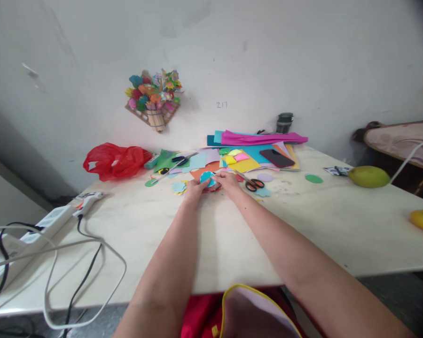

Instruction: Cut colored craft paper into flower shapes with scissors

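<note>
Between my two hands is a small blue cutout with a scalloped edge [207, 177], held above the table. My left hand [194, 188] grips its left side, fingers closed. On its right edge, the fingers of my right hand [227, 181] are pinched together. Orange-handled scissors [255, 184] lie just right of my right hand. Light blue and yellow scalloped pieces [179, 188] rest left of my left hand. Coloured sheets [200, 159] spread behind both hands, and some reddish pieces beneath them are partly hidden.
A red plastic bag [115, 160] sits at the back left, near dark-handled scissors [181, 160]. A phone [277, 158] lies on the sheets. Power strips [45, 227] with looping cables occupy the left side. A green-yellow mango [368, 176] and a green oval [314, 179] lie to the right.
</note>
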`<state>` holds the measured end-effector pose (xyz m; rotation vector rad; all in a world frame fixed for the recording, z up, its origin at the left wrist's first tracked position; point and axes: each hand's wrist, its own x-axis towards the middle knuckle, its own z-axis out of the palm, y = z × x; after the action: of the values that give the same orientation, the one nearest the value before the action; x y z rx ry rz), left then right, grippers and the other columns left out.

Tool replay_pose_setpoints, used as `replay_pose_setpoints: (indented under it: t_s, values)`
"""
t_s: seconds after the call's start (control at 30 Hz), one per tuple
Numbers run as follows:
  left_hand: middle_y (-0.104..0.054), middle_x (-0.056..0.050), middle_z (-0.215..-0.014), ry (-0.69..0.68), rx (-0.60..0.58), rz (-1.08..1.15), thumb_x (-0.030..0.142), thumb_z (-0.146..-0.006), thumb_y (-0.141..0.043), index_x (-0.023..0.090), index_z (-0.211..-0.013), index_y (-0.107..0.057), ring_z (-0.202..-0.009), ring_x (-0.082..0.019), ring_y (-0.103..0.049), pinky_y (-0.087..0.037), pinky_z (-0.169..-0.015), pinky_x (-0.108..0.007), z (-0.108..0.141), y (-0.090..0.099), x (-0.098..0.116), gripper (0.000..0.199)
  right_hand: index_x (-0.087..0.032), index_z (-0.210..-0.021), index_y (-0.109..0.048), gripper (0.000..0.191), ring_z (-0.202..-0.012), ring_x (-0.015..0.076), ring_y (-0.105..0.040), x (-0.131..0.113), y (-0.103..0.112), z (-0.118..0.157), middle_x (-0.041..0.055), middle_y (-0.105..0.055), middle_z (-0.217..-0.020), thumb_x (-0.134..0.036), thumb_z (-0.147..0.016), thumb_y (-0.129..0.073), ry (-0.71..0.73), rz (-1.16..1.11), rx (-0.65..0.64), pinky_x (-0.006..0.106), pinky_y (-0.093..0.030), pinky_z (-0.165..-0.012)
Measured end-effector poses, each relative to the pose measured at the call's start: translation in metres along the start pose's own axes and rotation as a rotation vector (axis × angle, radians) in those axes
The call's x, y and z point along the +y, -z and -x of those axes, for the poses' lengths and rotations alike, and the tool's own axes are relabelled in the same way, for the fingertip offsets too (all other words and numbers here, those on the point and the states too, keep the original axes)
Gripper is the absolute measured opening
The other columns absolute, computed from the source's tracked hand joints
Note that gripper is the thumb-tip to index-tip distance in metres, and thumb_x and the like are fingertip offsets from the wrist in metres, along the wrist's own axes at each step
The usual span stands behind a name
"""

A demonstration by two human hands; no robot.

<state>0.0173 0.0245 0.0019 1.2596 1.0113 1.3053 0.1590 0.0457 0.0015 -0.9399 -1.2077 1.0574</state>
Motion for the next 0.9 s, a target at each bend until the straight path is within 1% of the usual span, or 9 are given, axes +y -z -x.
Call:
replay_pose_setpoints:
  t_s: [0.23, 0.37, 0.47, 0.57, 0.63, 0.7, 0.77, 0.83, 0.9]
  values:
    - [-0.072, -0.008, -0.075, 0.008, 0.015, 0.120, 0.046, -0.050, -0.088, 0.013, -0.078, -0.071, -0.066, -0.021, -0.068, -0.055, -0.071, -0.036, -0.001, -0.002, -0.001, 0.047, -0.018, -0.054, -0.060, 0.033, -0.051, 0.0103, -0.045, -0.004, -0.006, 0.003, -0.0040, -0.051, -0.051, -0.047, -0.053, -0.076, -0.006, -0.022, 0.065, 0.025, -0.040, -0.052]
    - [-0.073, -0.009, -0.076, -0.003, 0.013, 0.136, 0.045, -0.050, -0.088, 0.012, -0.080, -0.072, -0.067, -0.024, -0.070, -0.056, -0.075, -0.040, -0.003, -0.002, -0.004, 0.047, -0.018, -0.056, -0.059, 0.026, -0.053, 0.0120, -0.048, -0.004, -0.004, 0.001, -0.0036, -0.053, -0.053, -0.041, -0.062, -0.071, -0.001, 0.099, 0.045, 0.025, -0.041, -0.053]
    - [-0.073, -0.009, -0.074, 0.010, 0.028, 0.139, 0.043, -0.053, -0.088, 0.012, -0.079, -0.071, -0.070, -0.026, -0.071, -0.057, -0.075, -0.042, -0.004, -0.001, -0.005, 0.043, -0.018, -0.064, -0.064, 0.019, -0.062, 0.0147, -0.057, -0.011, 0.006, -0.002, -0.0006, -0.061, -0.062, -0.034, -0.074, -0.061, 0.015, 0.381, 0.003, 0.025, -0.044, -0.059]
    - [-0.073, -0.010, -0.073, 0.034, 0.048, 0.149, 0.039, -0.057, -0.086, 0.012, -0.079, -0.070, -0.074, -0.029, -0.072, -0.057, -0.075, -0.043, -0.006, 0.000, -0.006, 0.037, -0.018, -0.076, -0.072, 0.021, -0.082, 0.0207, -0.066, -0.029, 0.021, -0.005, 0.0056, -0.071, -0.080, -0.030, -0.083, -0.056, 0.031, 0.887, 0.027, 0.028, -0.047, -0.072]
    - [-0.074, -0.011, -0.075, 0.042, 0.047, 0.159, 0.036, -0.058, -0.086, 0.012, -0.079, -0.070, -0.074, -0.030, -0.073, -0.058, -0.075, -0.043, -0.006, 0.000, -0.006, 0.035, -0.020, -0.091, -0.075, 0.021, -0.099, 0.0248, -0.066, -0.043, 0.033, -0.006, 0.0106, -0.073, -0.099, -0.027, -0.086, -0.055, -0.015, 1.173, 0.101, 0.031, -0.047, -0.080]
    - [-0.074, -0.011, -0.077, 0.043, 0.052, 0.170, 0.035, -0.058, -0.086, 0.012, -0.079, -0.070, -0.073, -0.029, -0.073, -0.058, -0.075, -0.042, -0.006, 0.000, -0.006, 0.035, -0.017, -0.105, -0.073, 0.026, -0.107, 0.0278, -0.065, -0.057, 0.044, -0.007, 0.0164, -0.071, -0.110, -0.021, -0.082, -0.061, -0.096, 1.389, 0.092, 0.033, -0.047, -0.084]
    - [-0.074, -0.011, -0.075, 0.044, 0.062, 0.174, 0.034, -0.058, -0.086, 0.012, -0.079, -0.070, -0.071, -0.028, -0.073, -0.058, -0.073, -0.041, -0.007, 0.000, -0.007, 0.035, -0.012, -0.113, -0.070, 0.034, -0.109, 0.0297, -0.065, -0.066, 0.054, -0.008, 0.0212, -0.069, -0.113, -0.023, -0.081, -0.064, -0.163, 1.496, 0.067, 0.035, -0.048, -0.085]
    - [-0.073, -0.010, -0.072, 0.046, 0.069, 0.175, 0.034, -0.057, -0.087, 0.011, -0.080, -0.070, -0.070, -0.028, -0.072, -0.058, -0.072, -0.041, -0.007, 0.000, -0.007, 0.036, -0.012, -0.116, -0.069, 0.037, -0.111, 0.0292, -0.064, -0.071, 0.065, -0.009, 0.0205, -0.069, -0.113, -0.023, -0.081, -0.064, -0.248, 1.541, 0.031, 0.034, -0.048, -0.085]
    - [-0.073, -0.010, -0.071, 0.056, 0.076, 0.176, 0.033, -0.057, -0.087, 0.011, -0.080, -0.070, -0.070, -0.029, -0.072, -0.058, -0.071, -0.041, -0.008, 0.000, -0.007, 0.036, -0.013, -0.115, -0.070, 0.038, -0.111, 0.0294, -0.064, -0.071, 0.075, -0.010, 0.0203, -0.069, -0.113, -0.025, -0.079, -0.067, -0.309, 1.570, 0.001, 0.035, -0.049, -0.085]
